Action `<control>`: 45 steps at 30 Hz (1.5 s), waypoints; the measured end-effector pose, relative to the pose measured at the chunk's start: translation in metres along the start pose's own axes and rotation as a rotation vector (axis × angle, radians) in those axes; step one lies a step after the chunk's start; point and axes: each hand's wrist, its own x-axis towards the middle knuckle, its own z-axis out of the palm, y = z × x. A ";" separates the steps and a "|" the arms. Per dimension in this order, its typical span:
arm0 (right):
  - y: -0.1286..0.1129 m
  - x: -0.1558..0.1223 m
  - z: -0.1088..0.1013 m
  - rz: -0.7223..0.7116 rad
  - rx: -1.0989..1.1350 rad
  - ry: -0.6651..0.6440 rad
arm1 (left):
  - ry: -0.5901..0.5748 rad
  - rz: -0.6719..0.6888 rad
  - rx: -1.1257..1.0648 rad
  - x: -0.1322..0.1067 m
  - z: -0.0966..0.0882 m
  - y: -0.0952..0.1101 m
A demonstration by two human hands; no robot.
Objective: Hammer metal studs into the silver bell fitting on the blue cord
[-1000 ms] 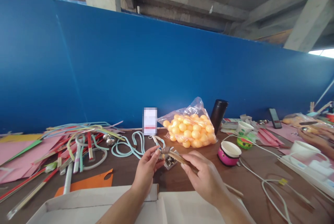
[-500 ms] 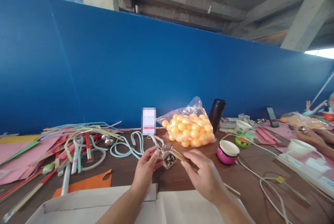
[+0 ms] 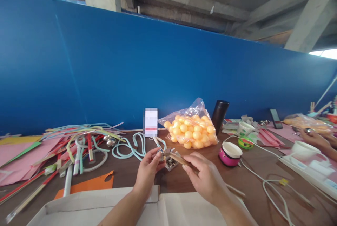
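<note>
Between the fingertips of my left hand (image 3: 147,170) is a small shiny silver ball (image 3: 160,154), partly covered by the thumb. My right hand (image 3: 206,177) grips a slim wooden-handled tool (image 3: 179,158). Its greyish tip points left and meets or nearly meets the ball; the exact kind of tool is not clear. Just behind and below the tip, a small open box (image 3: 168,167) on the brown table holds several tiny silver pieces (image 3: 171,162).
Behind stands a clear bag of orange balls (image 3: 192,131) with a black bottle (image 3: 220,115). Paper cups (image 3: 229,154) and white cables (image 3: 263,184) lie right. Coloured tubes (image 3: 79,145) and paper fill the left; white cardboard (image 3: 189,206) is in front. A co-worker's hand (image 3: 313,138) holds a silver ball.
The tool's tip has shifted slightly against the silver ball, while both hands stay in nearly the same place. The whole view has drifted a few pixels.
</note>
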 end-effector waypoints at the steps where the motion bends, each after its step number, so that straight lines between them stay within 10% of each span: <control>1: 0.000 0.000 0.000 -0.001 -0.003 -0.010 | -0.001 0.000 -0.002 0.000 0.000 0.000; 45: 0.001 0.000 0.002 0.018 0.069 0.030 | 0.019 0.029 0.051 -0.001 0.001 0.000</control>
